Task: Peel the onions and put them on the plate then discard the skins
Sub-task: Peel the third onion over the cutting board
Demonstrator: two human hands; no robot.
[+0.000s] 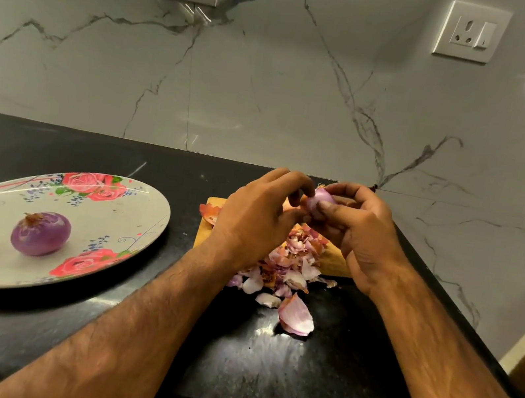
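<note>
Onion half-hidden between hands

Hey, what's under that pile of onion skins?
The pile of skins rests partly on a wooden board, with its near part on the black counter. Skins and the left hand cover the board's middle, so anything there is hidden.

- Open surface lies behind the plate and along the near edge;
- Two onions crowd the plate's left half; its right half is bare;
- Skins heap over the board and spill onto the surface in front of it;
- The wall closes the far side and the right
</note>
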